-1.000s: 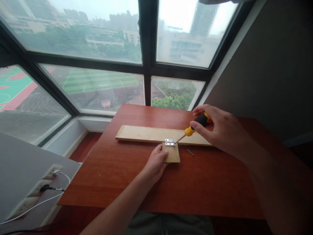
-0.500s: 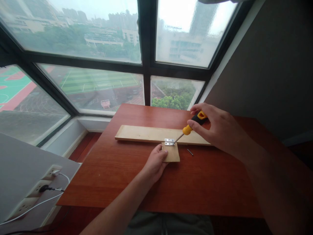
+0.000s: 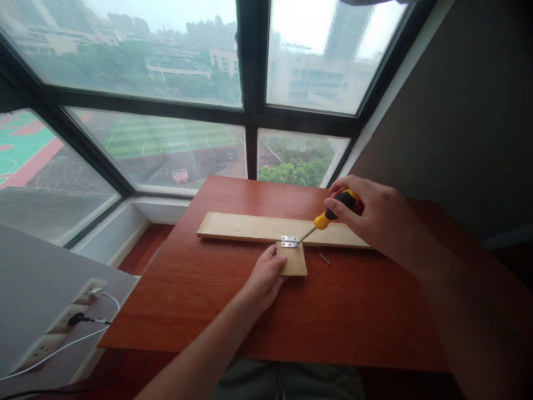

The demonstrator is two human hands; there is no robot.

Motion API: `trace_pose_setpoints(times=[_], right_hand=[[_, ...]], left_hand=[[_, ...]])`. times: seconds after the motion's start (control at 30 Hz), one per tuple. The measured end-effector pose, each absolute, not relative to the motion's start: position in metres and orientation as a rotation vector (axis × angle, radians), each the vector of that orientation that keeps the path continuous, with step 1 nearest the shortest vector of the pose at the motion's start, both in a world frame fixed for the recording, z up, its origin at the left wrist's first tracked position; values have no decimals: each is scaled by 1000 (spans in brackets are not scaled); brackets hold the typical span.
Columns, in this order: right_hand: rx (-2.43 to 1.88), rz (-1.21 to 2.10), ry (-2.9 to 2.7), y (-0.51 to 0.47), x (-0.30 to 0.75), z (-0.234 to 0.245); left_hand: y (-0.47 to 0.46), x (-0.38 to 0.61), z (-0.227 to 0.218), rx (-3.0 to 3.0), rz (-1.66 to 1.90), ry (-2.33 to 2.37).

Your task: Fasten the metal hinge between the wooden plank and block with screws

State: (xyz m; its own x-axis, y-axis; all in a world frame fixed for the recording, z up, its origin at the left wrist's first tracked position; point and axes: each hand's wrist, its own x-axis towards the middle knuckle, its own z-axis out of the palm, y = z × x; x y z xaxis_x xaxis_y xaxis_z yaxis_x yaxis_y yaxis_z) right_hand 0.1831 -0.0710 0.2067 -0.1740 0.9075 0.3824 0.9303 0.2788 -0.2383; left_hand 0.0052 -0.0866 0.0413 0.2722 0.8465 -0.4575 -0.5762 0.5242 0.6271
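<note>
A long pale wooden board [image 3: 245,227] lies across the red-brown table [image 3: 233,300]. A small square wooden block [image 3: 295,263] sits against its near edge, with a small metal hinge [image 3: 288,241] spanning the joint. My left hand [image 3: 264,279] is closed on the block's left side, holding it down. My right hand [image 3: 377,219] grips the black and yellow handle of a screwdriver [image 3: 328,216], whose thin shaft slants down left with the tip on the hinge. A loose dark screw [image 3: 324,259] lies on the table just right of the block.
Large windows with dark frames [image 3: 250,100] stand behind the table. At lower left a grey ledge holds a white power strip [image 3: 62,325] with plugged cables. A dark wall [image 3: 470,111] rises on the right.
My right hand has shifted its fingers slightly on the screwdriver handle, as if turning it; the tip stays on the hinge. The left hand and block have not moved.
</note>
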Motion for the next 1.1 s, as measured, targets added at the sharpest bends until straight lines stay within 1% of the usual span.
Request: trace_pose_setpoints(times=[0.2,0.4,0.63,0.87,1.1], right_hand=[[-1549,1,-2120,-73,185,206],[-1620,-43,-2094,-70,186,205],[-1567,43,-2090,-71,187,206],[-1690,-42,-2059,-67,189,204],[-1540,82,-2079,-71,192,204]], left_hand=[[-87,5,40,371,989,851],[-86,5,38,378,993,846],[-87,5,37,375,993,838],[-86,5,38,375,989,844],[-86,5,37,380,988,841]])
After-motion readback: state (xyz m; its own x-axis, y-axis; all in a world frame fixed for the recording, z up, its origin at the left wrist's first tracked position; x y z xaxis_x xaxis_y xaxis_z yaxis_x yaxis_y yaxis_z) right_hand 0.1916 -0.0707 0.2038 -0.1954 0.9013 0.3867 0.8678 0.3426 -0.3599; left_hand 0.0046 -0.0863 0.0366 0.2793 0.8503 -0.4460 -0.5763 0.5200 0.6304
